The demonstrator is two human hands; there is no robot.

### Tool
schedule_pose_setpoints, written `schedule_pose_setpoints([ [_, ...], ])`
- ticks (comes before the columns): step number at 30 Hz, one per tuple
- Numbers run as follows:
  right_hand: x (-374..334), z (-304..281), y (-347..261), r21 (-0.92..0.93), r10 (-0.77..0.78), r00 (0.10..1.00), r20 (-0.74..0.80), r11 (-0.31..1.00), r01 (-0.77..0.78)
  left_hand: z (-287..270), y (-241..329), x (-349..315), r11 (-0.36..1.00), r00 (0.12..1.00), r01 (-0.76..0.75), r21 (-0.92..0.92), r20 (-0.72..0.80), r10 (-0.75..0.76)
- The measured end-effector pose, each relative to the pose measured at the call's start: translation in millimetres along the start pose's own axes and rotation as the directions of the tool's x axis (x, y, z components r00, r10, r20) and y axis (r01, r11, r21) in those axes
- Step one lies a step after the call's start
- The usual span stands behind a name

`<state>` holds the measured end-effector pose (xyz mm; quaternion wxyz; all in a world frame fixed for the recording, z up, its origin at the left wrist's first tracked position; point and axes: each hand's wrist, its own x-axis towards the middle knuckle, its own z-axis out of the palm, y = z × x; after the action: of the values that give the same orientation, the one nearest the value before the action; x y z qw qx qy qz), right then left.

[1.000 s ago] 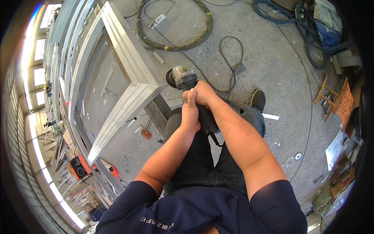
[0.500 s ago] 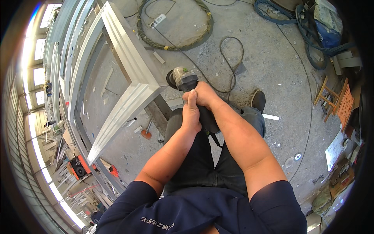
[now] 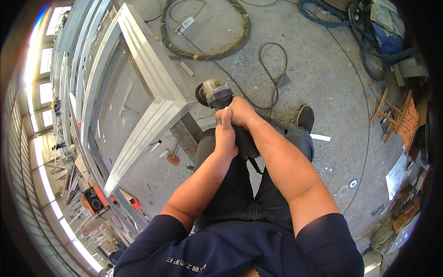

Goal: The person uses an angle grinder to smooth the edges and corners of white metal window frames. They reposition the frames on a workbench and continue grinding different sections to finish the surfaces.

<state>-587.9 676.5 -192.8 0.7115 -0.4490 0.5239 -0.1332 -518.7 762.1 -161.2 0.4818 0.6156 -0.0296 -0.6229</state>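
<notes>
Got bare silver metal frame [image 3: 161,83] at 10 o'clock, with grooved faces and mitred corner [image 3: 184,105] pointing toward 3. Just past that, near 12, see angle grinder [image 3: 220,96]: dark disc [image 3: 200,94] toward 9, greyish head [image 3: 214,87], black body [image 3: 248,146]. Clasped firmly by left hand [image 3: 225,133] and, at its 1 o'clock, right hand [image 3: 242,111]; can't tell if touching frame.

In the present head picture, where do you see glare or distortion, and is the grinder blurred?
Head view: glare whitens the windows at left; head view: fisheye distortion bows the ribbed wall at far left, and the corners go black; head view: the angle grinder, left hand and right hand look fairly sharp, without obvious blur.
</notes>
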Motion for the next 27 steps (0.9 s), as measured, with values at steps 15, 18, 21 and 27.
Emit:
schedule_pose_setpoints([
  [15, -5.3, -2.9, -6.4, 0.013, -0.011, 0.999, 0.042, 1.000, 0.010, 1.4, -0.1, -2.4, 0.997, 0.998, 0.003, 0.076, -0.062, 0.002],
  [18, -0.4, -1.2, -1.6, -0.042, -0.019, 0.999, 0.050, 0.999, 0.021, 0.6, -0.5, -1.6, 0.998, 0.999, -0.028, 0.058, -0.034, 0.030],
  [21, -0.6, -0.5, -1.6, -0.049, -0.035, 0.999, 0.025, 0.998, 0.036, 1.3, -0.2, -3.2, 0.997, 0.998, -0.012, 0.074, -0.055, 0.016],
  [27, -5.0, -2.3, -7.9, -0.085, -0.015, 1.000, 0.022, 0.996, 0.017, 0.1, -0.5, -2.1, 0.998, 0.999, -0.006, 0.059, -0.032, 0.008],
])
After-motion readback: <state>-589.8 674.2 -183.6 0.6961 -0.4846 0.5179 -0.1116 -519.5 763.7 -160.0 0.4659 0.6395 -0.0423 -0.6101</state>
